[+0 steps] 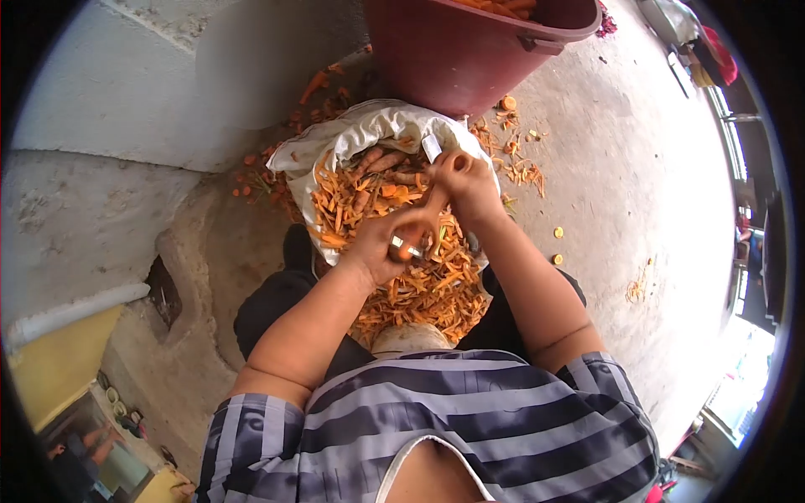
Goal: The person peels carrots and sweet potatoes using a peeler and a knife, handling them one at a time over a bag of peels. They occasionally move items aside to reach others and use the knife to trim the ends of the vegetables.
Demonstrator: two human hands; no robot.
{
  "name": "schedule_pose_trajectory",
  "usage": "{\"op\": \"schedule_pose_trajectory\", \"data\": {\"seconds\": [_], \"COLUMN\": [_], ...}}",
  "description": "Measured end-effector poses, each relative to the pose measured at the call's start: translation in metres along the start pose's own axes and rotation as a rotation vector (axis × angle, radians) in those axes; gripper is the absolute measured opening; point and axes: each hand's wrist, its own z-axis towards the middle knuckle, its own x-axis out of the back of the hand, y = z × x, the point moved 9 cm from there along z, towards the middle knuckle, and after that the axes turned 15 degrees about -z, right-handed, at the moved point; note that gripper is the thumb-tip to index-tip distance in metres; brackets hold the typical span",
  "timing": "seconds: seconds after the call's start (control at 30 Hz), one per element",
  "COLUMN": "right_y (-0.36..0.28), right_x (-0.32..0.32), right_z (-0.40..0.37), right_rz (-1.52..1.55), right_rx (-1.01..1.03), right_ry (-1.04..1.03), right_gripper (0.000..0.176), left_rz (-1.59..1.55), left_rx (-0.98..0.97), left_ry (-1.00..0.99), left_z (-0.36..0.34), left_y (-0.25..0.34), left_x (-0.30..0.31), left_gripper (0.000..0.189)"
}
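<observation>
Both my hands are close together above a white sack (pixel 289 155), which is open and full of orange carrot peelings (pixel 436 281). My left hand (pixel 381 243) is closed around a carrot (pixel 404 251), whose rounded orange end shows with bright white glints on it. Slightly farther forward, my right hand (pixel 471 186) has its fingers curled. A small flat white piece (pixel 431 148) sticks up beside those fingers; I cannot tell what this hand grips. Several whole carrots (pixel 381 161) lie on the peelings under my hands.
A large dark red tub (pixel 470 63) with carrots (pixel 503 7) inside stands just behind the sack. Scraps (pixel 524 172) and cut pieces litter the concrete floor (pixel 604 168). On the left rises a grey wall (pixel 101 92). My knees flank the sack.
</observation>
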Motion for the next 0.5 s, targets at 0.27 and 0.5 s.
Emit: {"op": "schedule_pose_trajectory", "data": {"seconds": [0.27, 0.5], "right_y": [-0.011, 0.012], "right_x": [0.065, 0.055], "right_z": [0.016, 0.026], "right_rz": [0.305, 0.011], "right_rx": [0.006, -0.053], "right_ry": [0.361, 0.248], "right_gripper": [0.017, 0.015], "left_rz": [-0.072, -0.007], "left_rx": [0.142, 0.124], "left_ry": [-0.012, 0.013], "left_z": [0.005, 0.005], "left_y": [-0.01, -0.011], "left_x": [0.005, 0.004], "left_gripper": [0.032, 0.03]}}
